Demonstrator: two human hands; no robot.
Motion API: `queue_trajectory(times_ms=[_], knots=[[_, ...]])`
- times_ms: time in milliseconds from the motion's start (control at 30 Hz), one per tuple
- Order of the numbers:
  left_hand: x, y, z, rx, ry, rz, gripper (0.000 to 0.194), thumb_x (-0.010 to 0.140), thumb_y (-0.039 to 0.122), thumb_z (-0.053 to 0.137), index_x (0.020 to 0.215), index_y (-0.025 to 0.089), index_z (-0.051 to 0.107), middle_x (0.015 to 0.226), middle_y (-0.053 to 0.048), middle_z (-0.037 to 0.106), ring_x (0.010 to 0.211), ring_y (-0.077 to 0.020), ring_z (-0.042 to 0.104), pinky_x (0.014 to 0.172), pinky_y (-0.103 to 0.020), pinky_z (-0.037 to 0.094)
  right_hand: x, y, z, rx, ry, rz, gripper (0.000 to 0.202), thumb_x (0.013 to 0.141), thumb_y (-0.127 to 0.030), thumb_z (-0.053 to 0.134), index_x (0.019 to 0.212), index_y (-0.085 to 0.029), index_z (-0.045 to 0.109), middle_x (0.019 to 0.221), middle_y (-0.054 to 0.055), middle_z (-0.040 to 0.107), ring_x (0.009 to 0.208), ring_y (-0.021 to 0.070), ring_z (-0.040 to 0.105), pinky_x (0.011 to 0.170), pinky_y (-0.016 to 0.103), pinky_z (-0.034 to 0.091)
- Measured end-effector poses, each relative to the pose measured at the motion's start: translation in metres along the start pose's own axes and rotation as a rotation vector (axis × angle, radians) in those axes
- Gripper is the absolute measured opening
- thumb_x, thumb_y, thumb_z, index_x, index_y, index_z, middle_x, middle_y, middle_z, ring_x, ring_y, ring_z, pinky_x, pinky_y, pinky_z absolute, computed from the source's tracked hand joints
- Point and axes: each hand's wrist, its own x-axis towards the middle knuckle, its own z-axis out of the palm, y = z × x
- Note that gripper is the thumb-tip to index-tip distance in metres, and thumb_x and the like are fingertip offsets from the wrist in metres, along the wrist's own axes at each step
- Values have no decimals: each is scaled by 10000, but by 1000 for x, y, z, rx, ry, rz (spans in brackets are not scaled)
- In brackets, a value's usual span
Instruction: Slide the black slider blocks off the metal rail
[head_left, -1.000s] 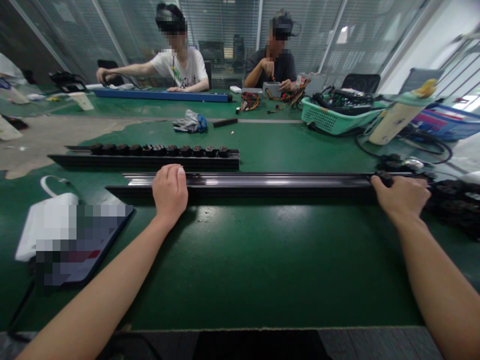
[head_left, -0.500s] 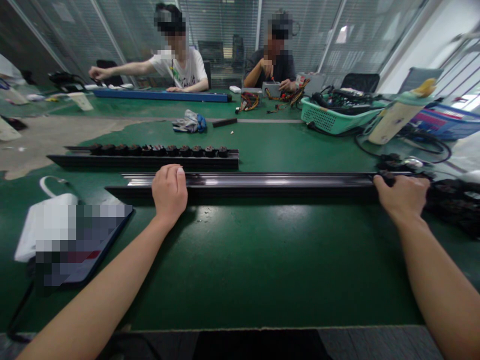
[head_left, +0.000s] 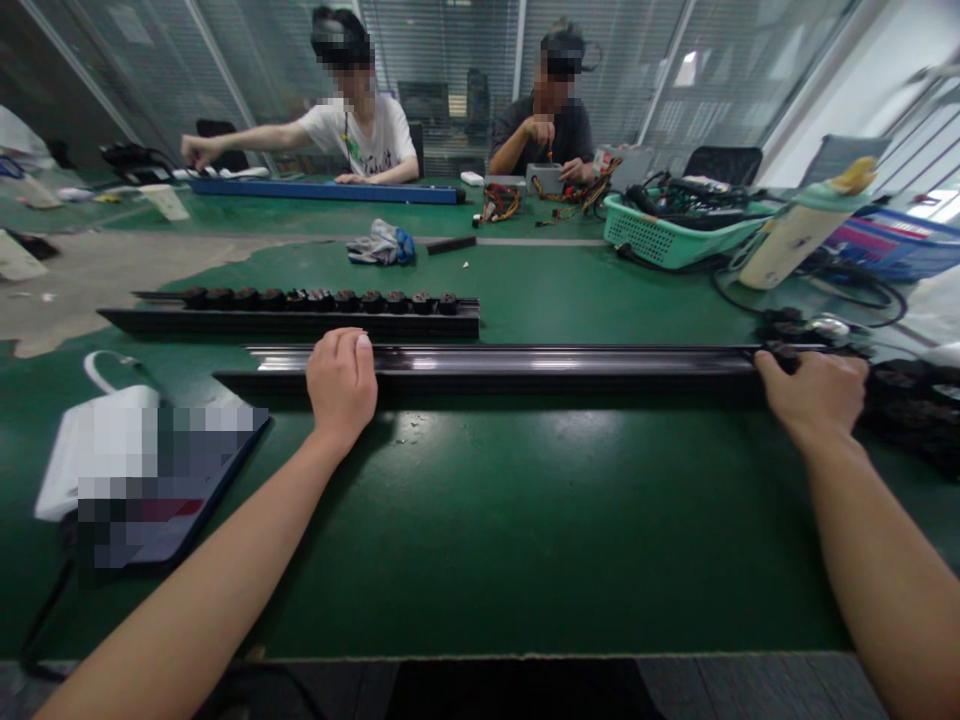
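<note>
A long black metal channel rail (head_left: 555, 383) with a shiny inner face lies across the table in front of me. My left hand (head_left: 341, 385) is closed over it near its left end, fingers wrapped over the far edge. At the right end, my right hand (head_left: 817, 395) is bent over the channel, thumb on the near side. A small dark black part (head_left: 785, 358) shows between its thumb and fingers; its shape is mostly hidden. Behind lies a second black rail (head_left: 300, 322) holding a row of round black socket modules (head_left: 373, 300).
A heap of black modules (head_left: 911, 400) lies at the right. At left are a white box (head_left: 112, 430) and a dark blue flat item (head_left: 217, 470). Farther back are gloves (head_left: 381, 243), a green basket (head_left: 667, 235) and a bottle (head_left: 795, 235). Two people work across the table.
My right hand has shifted slightly to the right along the rail's end. My left hand keeps its place on the rail.
</note>
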Motion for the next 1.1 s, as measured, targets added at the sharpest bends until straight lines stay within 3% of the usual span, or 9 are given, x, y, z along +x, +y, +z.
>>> queue_trajectory(times_ms=[233, 600, 1100], knots=[[0, 0, 0, 1, -11, -14, 475, 1094, 458, 259, 1142, 209, 660, 1244, -173, 689, 1220, -337, 625, 1135, -525, 461, 2, 4, 2, 5, 6, 3, 785, 932, -586, 451, 1238, 66, 763, 1172, 376, 706, 1200, 470, 565, 943, 560, 545], [0, -2, 2, 11, 6, 8, 481, 1096, 452, 254, 1128, 204, 664, 1235, -177, 694, 1198, -337, 636, 1111, -520, 480, 9, 15, 6, 53, -32, 21, 775, 962, -596, 460, 1303, 43, 738, 1274, 355, 696, 1220, 456, 614, 1046, 559, 518], [0, -3, 2, 17, 7, 8, 486, 1097, 463, 247, 1126, 211, 662, 1233, -170, 699, 1197, -332, 637, 1111, -513, 482, 9, 14, 4, 5, -37, 56, 758, 965, -611, 483, 1287, 18, 759, 1268, 345, 725, 1211, 468, 681, 1013, 534, 545]])
